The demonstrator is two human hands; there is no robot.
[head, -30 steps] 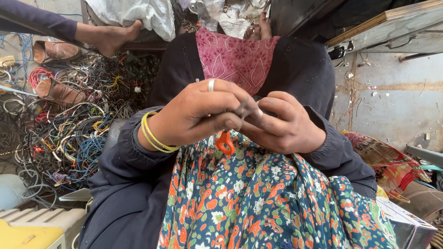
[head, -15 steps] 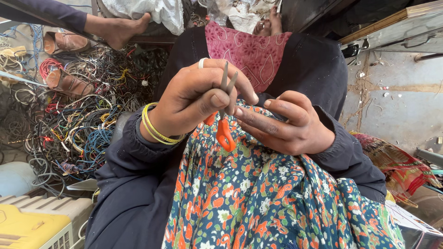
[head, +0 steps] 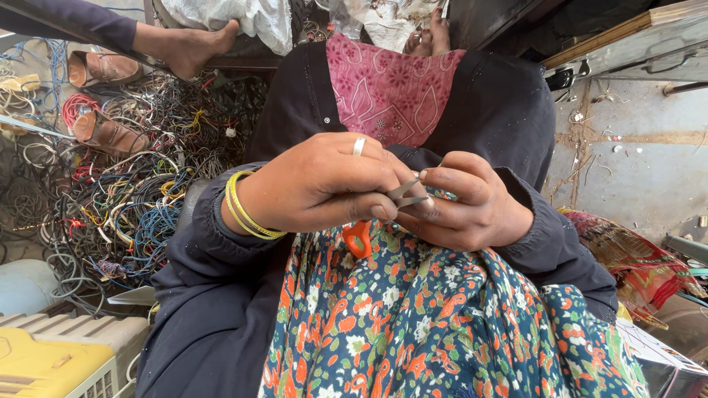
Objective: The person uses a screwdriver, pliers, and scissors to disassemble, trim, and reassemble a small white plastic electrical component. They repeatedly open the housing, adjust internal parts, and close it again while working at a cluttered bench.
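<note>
Most of the small scissors (head: 383,214) are buried in my grip: only the grey blade tips, slightly parted, poke out between my two hands, and a bit of orange handle shows below my left hand (head: 317,184) at about 6 o'clock. Whatever the blades bite on is too small and too covered for me to make out. My left fingers (head: 369,188) are curled together, clamped around the scissors; a ring sits on one and yellow bangles (head: 247,210) circle the wrist. My right hand (head: 464,206) lies at 3 o'clock from the left, its fingers closed, pinching right at the blade tips, touching them.

At 7 o'clock, cut off by the frame's corner, sits a yellow and beige plastic crate (head: 51,354). At 5 o'clock, a white printed sheet (head: 656,346) is mostly hidden under my flowered cloth (head: 428,317). At 9 to 10 o'clock spreads a tangled heap of coloured wires (head: 125,191) on the floor, with someone else's bare foot (head: 192,48) above it at 11 o'clock.
</note>
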